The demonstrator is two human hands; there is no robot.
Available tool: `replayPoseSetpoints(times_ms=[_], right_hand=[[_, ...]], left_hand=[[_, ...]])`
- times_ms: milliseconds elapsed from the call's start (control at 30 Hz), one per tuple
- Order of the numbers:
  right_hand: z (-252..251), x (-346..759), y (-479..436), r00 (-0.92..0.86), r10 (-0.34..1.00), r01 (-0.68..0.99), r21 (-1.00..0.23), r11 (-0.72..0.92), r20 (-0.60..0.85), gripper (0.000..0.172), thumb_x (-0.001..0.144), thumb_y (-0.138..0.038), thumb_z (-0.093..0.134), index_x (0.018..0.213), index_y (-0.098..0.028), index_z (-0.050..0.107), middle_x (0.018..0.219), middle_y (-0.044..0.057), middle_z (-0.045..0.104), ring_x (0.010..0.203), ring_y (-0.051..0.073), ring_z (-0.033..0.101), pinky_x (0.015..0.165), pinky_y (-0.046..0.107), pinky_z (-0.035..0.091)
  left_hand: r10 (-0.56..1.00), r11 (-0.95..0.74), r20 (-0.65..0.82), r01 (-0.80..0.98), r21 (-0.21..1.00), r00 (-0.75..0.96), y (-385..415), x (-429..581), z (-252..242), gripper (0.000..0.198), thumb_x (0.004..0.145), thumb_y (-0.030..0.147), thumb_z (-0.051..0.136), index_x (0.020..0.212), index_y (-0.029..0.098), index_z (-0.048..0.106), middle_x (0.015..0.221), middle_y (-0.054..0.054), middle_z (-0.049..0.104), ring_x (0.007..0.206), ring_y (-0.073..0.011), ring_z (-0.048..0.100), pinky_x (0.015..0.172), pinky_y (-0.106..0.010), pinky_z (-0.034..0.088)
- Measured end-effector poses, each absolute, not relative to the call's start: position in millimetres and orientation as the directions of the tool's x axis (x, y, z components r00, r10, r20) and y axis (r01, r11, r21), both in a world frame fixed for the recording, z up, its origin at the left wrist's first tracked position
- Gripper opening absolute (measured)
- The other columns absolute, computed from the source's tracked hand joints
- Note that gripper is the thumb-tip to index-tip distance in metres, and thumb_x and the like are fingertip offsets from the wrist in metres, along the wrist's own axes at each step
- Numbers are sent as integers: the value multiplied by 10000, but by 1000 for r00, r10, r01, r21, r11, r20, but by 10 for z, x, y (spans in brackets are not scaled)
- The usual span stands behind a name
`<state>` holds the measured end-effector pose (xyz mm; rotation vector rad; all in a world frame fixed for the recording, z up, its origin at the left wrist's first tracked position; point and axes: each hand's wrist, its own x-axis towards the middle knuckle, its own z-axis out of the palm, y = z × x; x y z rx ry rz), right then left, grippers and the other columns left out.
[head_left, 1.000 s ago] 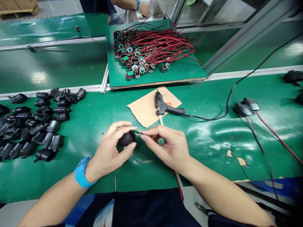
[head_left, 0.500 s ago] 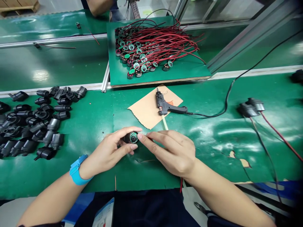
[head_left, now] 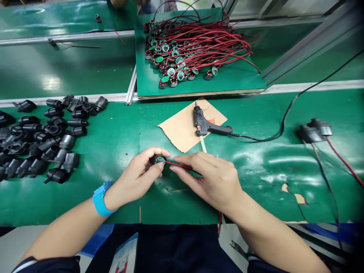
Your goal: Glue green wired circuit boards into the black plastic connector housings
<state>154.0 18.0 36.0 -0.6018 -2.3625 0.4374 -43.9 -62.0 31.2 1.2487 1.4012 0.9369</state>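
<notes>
Housing (head_left: 154,158) sat pinched between thumb and fingers of my left hand (head_left: 139,173), seemingly steadying its circuit board (head_left: 160,159); tips of my right hand (head_left: 217,177) stood apart around red wire (head_left: 179,164), deeper grip hidden.

This is a factory assembly workshop: a green-topped surface (head_left: 113,151) carries a heap of matching black plastic housings (head_left: 66,141) and a glue gun (head_left: 200,122), with many small red-wired circuit parts (head_left: 180,76) massed on a green board (head_left: 230,81) beside metal framing (head_left: 304,43).
</notes>
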Motion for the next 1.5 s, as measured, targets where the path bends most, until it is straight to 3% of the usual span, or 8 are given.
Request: replayPoseSetpoints(times_ms=[100, 300, 500, 733, 900, 1167, 1300, 1500], right_hand=[[383, 1530, 158, -696, 548, 262, -547, 795, 464, 30, 950, -204, 693, 953, -204, 723, 778, 4, 773, 608, 120, 696, 602, 249, 566], [390, 1494, 80, -686, 541, 188, -599, 778, 487, 99, 929, -154, 706, 1026, -174, 712, 787, 15, 771, 587, 112, 679, 586, 236, 554], [436, 1514, 75, -698, 554, 187, -632, 752, 453, 135, 948, -202, 700, 1083, -202, 695, 824, 14, 774, 627, 114, 699, 591, 227, 560], [399, 1476, 68, -706, 501, 215, -523, 825, 500, 252, 939, -258, 729, 1143, -117, 688, 969, 84, 769, 825, 155, 746, 725, 261, 604], [338, 1449, 53, -716, 466, 251, -431, 867, 520, 312, 950, -295, 715, 1196, -106, 687, 987, 94, 764, 869, 191, 743, 738, 320, 601], [298, 1411, 112, -655, 525, 207, -539, 817, 544, 266, 924, -317, 751, 1100, -123, 701, 952, 84, 772, 874, 175, 740, 800, 303, 604], [248, 1364, 96, -636, 482, 231, -447, 864, 603, 242, 917, -327, 758, 1013, -116, 691, 867, 79, 763, 768, 185, 721, 703, 320, 585], [248, 1318, 24, -700, 352, 333, -153, 931, 622, 183, 955, -269, 699, 1050, -113, 683, 850, 64, 769, 700, 188, 696, 594, 324, 520]], left_hand=[[987, 161, -161, 231, 959, -20, -617, -439, 291, 254, 970, 222, 515, 1189, 227, 644, 801, -6, 626, 685, -149, 588, 596, -273, 491], [986, 170, -164, 241, 956, -43, -639, -418, 309, 293, 936, 161, 504, 1178, 245, 646, 854, -6, 648, 644, -131, 522, 567, -267, 451], [978, 207, -207, 64, 976, -8, -629, -401, 384, 381, 957, 230, 488, 1327, 238, 579, 1129, -66, 665, 659, -116, 529, 618, -287, 497], [917, 399, -396, -171, 901, 52, -635, -368, 427, 522, 893, 187, 512, 1413, 222, 500, 847, 10, 547, 632, -99, 473, 589, -251, 436], [891, 453, -440, -218, 864, 108, -647, -349, 418, 496, 915, 150, 510, 1404, 227, 501, 841, 38, 512, 639, -69, 462, 604, -216, 423], [917, 400, -379, -286, 871, 127, -683, -282, 333, 371, 1015, 355, 496, 1368, 254, 549, 892, 20, 557, 662, -85, 512, 632, -232, 455], [950, 310, -311, -238, 921, 34, -676, -234, 270, 265, 1013, 283, 461, 1208, 228, 631, 928, 12, 573, 741, -106, 493, 658, -227, 430], [979, 186, -194, -116, 976, -56, -652, -209, 245, 182, 972, 186, 447, 961, 182, 629, 945, -17, 639, 918, -164, 571, 860, -286, 471]])
